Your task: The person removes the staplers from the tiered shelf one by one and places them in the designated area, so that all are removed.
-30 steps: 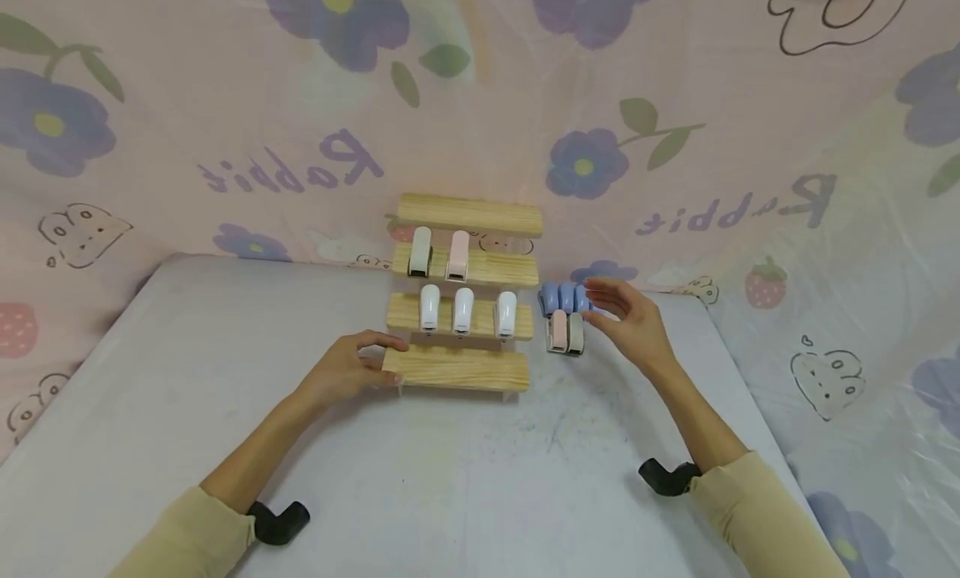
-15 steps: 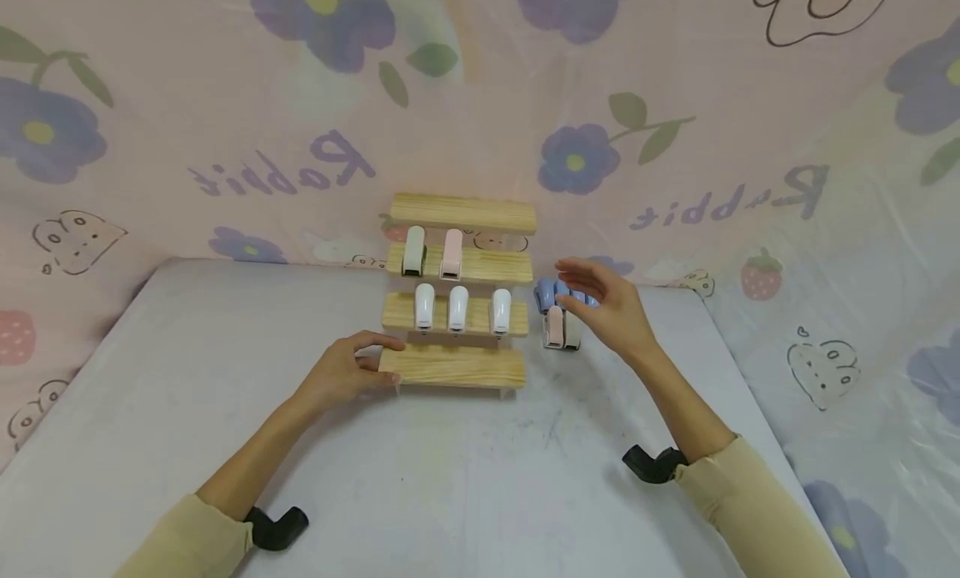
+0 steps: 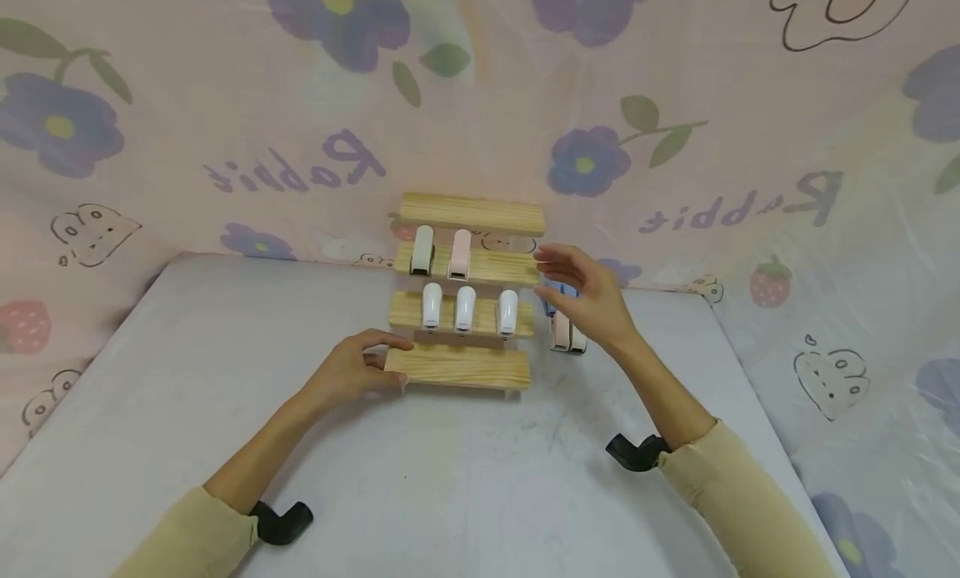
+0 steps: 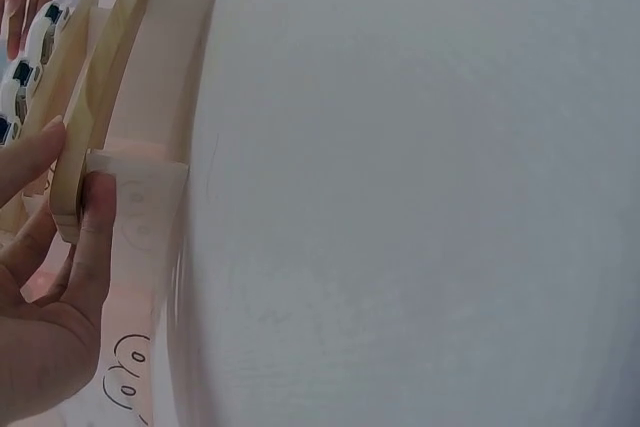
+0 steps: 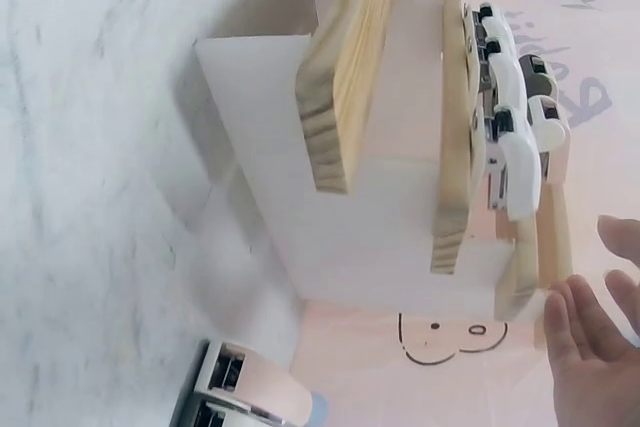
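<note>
A stepped wooden shelf [image 3: 465,368] stands on the table, its tiers on clear side panels. My left hand [image 3: 347,371] pinches the left end of the lowest board, fingers and thumb on opposite faces. Several staplers sit on the tiers: white staplers [image 3: 465,309] on the second tier, a grey-green stapler [image 3: 422,249] and a pink stapler [image 3: 460,253] on the third. Holding nothing, my right hand [image 3: 592,299] is at the third tier's right end; in the right wrist view its fingertips [image 5: 565,297] meet or nearly meet a board end.
Right of the shelf, partly behind my right hand, lie blue staplers [image 3: 551,299], a pink stapler [image 3: 560,332] and a grey one [image 3: 578,339]. A patterned curtain [image 3: 480,94] hangs behind the white table [image 3: 465,478]. A dark curved piece [image 3: 636,453] sticks out from each wrist.
My right hand has moved left from beside the blue staplers to the right end of the third tier. The left hand keeps its grip, and the staplers appear unmoved.
</note>
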Tool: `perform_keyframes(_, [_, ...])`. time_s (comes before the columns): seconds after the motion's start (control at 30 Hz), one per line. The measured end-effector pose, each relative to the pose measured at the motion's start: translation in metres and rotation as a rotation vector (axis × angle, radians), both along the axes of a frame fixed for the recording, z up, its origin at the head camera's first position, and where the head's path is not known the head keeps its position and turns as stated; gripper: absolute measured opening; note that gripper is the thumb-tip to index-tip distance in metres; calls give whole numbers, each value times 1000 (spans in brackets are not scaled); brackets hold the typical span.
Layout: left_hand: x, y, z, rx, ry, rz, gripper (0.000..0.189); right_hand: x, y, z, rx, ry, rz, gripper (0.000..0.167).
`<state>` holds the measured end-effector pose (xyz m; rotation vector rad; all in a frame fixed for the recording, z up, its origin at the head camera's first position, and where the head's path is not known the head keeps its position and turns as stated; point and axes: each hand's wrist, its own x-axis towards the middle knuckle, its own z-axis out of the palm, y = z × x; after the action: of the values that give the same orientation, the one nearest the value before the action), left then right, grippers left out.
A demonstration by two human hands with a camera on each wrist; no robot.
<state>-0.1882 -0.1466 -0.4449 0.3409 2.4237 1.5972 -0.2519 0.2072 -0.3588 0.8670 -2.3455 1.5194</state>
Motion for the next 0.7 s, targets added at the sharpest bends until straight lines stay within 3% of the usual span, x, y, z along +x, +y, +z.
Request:
perform_keyframes(0.23, [-1,3,1,1,-21,10,49,8,-22,18,-48,8,57,51])
perform_keyframes(0.4, [-2,4,1,-25,-11,19,48,10,-32,25,-46,-6,52,50])
perform_keyframes(0.7, [-2,7,0,-6,-44,35,48,3,-46,29,-33,-117,53,54])
